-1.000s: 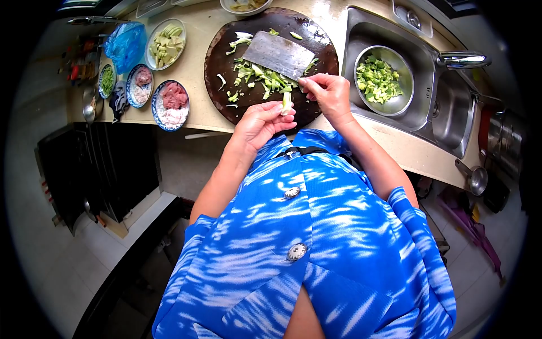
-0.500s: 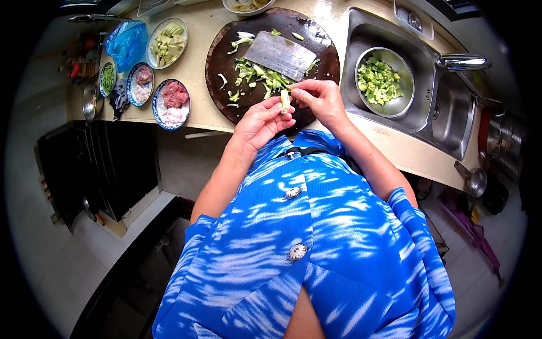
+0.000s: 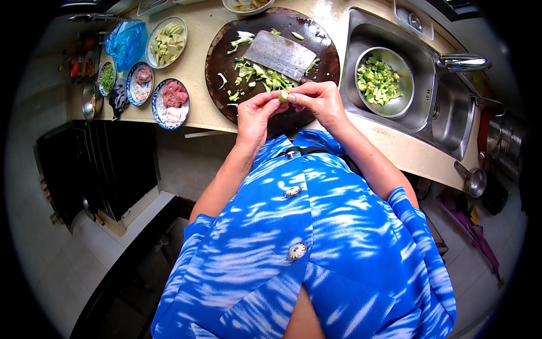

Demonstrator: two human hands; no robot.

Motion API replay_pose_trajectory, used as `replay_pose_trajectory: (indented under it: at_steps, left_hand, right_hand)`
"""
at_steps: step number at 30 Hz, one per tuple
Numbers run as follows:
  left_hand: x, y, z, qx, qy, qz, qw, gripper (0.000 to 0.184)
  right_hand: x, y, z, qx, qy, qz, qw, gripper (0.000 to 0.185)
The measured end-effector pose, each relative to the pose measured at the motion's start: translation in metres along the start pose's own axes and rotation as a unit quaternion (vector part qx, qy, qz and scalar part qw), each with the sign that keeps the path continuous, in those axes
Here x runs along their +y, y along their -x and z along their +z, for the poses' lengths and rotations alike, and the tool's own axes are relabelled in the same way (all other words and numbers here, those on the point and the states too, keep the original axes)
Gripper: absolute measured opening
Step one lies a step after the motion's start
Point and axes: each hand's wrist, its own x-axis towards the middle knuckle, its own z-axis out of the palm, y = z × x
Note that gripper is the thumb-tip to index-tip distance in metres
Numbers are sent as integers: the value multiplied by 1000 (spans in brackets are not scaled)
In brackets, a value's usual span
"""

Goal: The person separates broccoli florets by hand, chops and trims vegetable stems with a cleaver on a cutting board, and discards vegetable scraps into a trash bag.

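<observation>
Between my two hands is a small pale-green vegetable piece [image 3: 283,96], held above the near edge of a round dark chopping board [image 3: 223,45]. My left hand [image 3: 257,116] pinches it from the left with thumb and fingers. From the right, my right hand [image 3: 320,101] pinches it too, thumb against forefinger. Just beyond them, a cleaver [image 3: 280,55] lies flat on the board, its broad blade partly over green vegetable scraps [image 3: 262,75]. Part of its handle is hidden behind my right hand.
At right, a metal bowl [image 3: 410,97] of chopped greens sits in the steel sink [image 3: 357,34] beside the faucet [image 3: 464,61]. Left of the board are a plate of raw meat [image 3: 173,95], a smaller meat dish [image 3: 143,75], a bowl of pale chunks [image 3: 168,45] and a blue plastic bag [image 3: 125,42].
My left fingers have closed in from a more open, palm-up pose. The vegetable piece has turned from upright to a shorter-looking angle, and both hands now meet around it.
</observation>
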Motion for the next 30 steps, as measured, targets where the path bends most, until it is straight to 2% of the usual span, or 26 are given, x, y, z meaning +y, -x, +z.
replay_pose_trajectory:
  at_steps: [3, 5, 9, 12, 14, 19, 24, 30]
  left_hand:
    - [-1, -1, -2, -7, -35, 27, 999, 20]
    - [-2, -2, -3, -1, -101, 83, 991, 18]
    - [4, -4, -2, -7, -142, 142, 980, 19]
    - [8, -3, -2, 5, -220, 188, 957, 21]
    - [10, -4, -1, 24, -299, 239, 924, 23]
    - [14, -5, -1, 10, -325, 262, 909, 23]
    - [13, -7, 1, 13, -334, 268, 904, 23]
    - [8, -5, 3, 42, -316, 274, 907, 23]
  right_hand:
    - [-2, 0, 0, -17, -22, 24, 999, 18]
    - [-4, 1, 0, -26, -44, 41, 998, 19]
    - [-4, 1, -1, -50, -107, 82, 990, 23]
    - [-1, 0, 0, -53, -150, 109, 981, 23]
    - [-1, 0, -1, -53, -181, 125, 974, 23]
    - [-3, -1, -1, -42, -206, 141, 967, 20]
    - [-2, 1, 5, 10, -191, 114, 975, 20]
    - [2, 6, 10, 28, -200, 120, 972, 20]
